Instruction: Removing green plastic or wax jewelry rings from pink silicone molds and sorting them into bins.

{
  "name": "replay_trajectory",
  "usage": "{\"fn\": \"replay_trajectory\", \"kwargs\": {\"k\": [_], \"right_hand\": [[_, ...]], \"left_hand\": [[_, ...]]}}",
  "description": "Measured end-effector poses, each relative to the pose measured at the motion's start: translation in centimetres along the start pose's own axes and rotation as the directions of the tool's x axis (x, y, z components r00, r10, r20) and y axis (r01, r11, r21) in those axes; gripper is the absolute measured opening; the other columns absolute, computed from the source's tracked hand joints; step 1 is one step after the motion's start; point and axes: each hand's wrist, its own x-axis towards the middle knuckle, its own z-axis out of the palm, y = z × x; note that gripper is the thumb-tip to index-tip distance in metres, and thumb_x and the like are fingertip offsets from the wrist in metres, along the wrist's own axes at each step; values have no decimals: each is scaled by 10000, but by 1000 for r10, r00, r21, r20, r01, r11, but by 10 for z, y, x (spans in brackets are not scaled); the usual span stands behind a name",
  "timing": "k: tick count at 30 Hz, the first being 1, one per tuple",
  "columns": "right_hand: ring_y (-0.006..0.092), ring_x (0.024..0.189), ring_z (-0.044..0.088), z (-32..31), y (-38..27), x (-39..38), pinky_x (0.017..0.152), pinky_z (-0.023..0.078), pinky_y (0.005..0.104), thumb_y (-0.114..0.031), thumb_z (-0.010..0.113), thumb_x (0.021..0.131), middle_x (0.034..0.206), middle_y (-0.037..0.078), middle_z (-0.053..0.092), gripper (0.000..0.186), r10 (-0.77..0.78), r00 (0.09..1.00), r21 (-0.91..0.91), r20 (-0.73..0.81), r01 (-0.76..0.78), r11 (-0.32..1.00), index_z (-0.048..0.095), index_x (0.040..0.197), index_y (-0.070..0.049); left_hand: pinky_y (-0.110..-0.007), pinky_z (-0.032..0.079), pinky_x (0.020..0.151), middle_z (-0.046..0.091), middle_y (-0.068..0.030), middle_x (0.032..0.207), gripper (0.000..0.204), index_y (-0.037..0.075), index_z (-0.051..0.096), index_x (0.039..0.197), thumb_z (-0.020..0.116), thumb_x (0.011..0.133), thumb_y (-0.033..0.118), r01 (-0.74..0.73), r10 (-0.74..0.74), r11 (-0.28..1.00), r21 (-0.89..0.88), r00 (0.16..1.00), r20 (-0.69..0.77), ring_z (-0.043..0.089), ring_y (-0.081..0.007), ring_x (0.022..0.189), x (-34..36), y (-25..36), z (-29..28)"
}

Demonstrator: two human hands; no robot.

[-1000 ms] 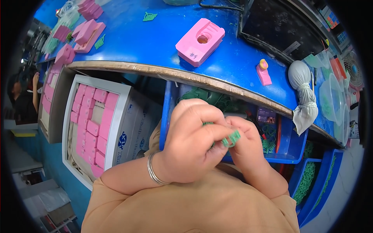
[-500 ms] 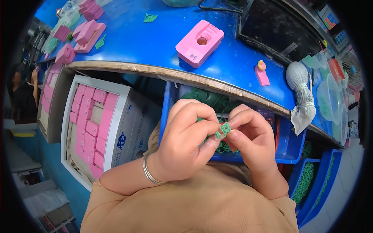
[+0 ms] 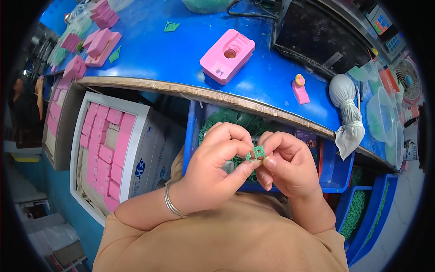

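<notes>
A small green openwork piece (image 3: 257,152) is held between the fingertips of both my hands, over a blue bin (image 3: 342,179) of green pieces below the bench edge. My left hand (image 3: 213,167), with silver bangles on the wrist, pinches the piece from the left, other fingers curled. My right hand (image 3: 290,167) grips it from the right with thumb and forefinger. On the blue bench above lie a pink block with a hollow (image 3: 222,63) and a small pink piece with a yellow top (image 3: 300,95).
Pink blocks fill a white-framed box (image 3: 104,154) at left and stand on the bench (image 3: 97,45). At right are a dark monitor-like box (image 3: 317,36), a cloth-wrapped bundle (image 3: 342,93), plastic bowls (image 3: 380,124), a fan (image 3: 408,79) and trays of green pieces (image 3: 353,213). Another person (image 3: 25,104) is at far left.
My hands have turned the green piece, now held more level between both sets of fingertips. My left hand has lowered slightly and my right thumb has come onto the piece. The view has shifted slightly.
</notes>
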Motion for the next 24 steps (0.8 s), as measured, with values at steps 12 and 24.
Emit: {"fn": "replay_trajectory", "kwargs": {"k": [12, 24], "right_hand": [[90, 571, 534, -3, -3, 2, 488, 442, 198, 1, 565, 841, 762, 54, 557, 76, 72, 997, 35, 20, -73, 997, 552, 916, 9], [95, 697, 582, 3, -1, -4, 612, 487, 200, 47, 568, 819, 840, 57, 580, 110, -208, 971, -432, -115, 140, 891, 540, 923, 25]], "left_hand": [[-243, 420, 696, 503, -80, 953, 89, -1, 574, 852, 620, 781, -28, 68, -64, 997, -33, 993, 99, 496, -133, 816, 1, -1, -1], [-309, 395, 675, 529, -57, 846, 213, 58, 637, 818, 703, 627, -9, -194, 221, 944, 267, 973, -73, 497, -214, 771, 7, 2, -5]]}}
